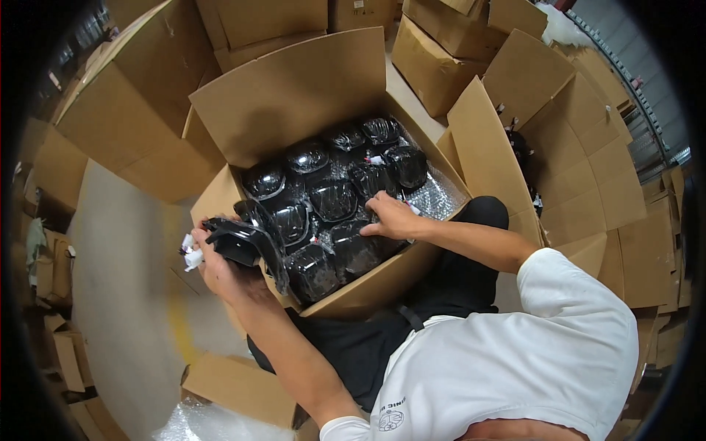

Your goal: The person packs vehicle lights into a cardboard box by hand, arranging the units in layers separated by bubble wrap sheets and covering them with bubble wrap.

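Note:
My left hand (pixel 220 273) is closed around a glossy black part (pixel 246 239) that looks like a car side mirror. It tilts over the left edge of an open cardboard box (pixel 360 292), and a white connector (pixel 191 253) hangs by my fingers. Rows of similar black housings (pixel 332 198) in clear plastic fill the box. My right hand (pixel 393 217) rests over the right side of the rows, fingers apart, its fingertips near or touching a wrapped housing (pixel 356 246). Whether they press on it I cannot tell.
Bubble wrap (pixel 435 197) lines the box's right side, and its tall flap (pixel 294 92) stands up behind. Another open carton (pixel 581 158) with black parts stands to the right. Closer to me at left are a small carton (pixel 239 389) and more bubble wrap (pixel 213 422) on the floor.

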Demonstrator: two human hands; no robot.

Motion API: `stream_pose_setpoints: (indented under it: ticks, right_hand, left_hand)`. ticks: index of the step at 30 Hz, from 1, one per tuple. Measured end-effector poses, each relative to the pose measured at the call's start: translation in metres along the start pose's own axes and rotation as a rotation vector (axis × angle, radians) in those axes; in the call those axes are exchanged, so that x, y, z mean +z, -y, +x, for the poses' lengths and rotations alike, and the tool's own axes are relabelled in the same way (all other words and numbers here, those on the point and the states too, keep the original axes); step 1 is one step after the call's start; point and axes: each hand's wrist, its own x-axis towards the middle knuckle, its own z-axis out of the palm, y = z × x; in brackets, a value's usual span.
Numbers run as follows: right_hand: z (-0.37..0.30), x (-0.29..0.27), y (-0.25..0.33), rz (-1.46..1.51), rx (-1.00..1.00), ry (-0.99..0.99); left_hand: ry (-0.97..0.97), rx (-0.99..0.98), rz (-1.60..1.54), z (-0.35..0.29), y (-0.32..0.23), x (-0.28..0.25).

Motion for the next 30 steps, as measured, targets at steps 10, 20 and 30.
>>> stream_pose_setpoints:
  ticks: [10,20,30]
  right_hand:
    - [-0.025,-0.106,0.108,-0.257,-1.267,-0.589]
    - [-0.010,-0.141,0.038,1.477,-0.154,0.168]
    - [0.019,-0.076,-0.123,0.986,0.495,0.674]
  left_hand:
    - [0.007,-0.105,0.432,-0.012,0.066,0.020]
    - [0.249,-0.249,0.673,-0.040,0.041,0.053]
    - [0.173,-0.330,0.652,-0.036,0.034,0.054]
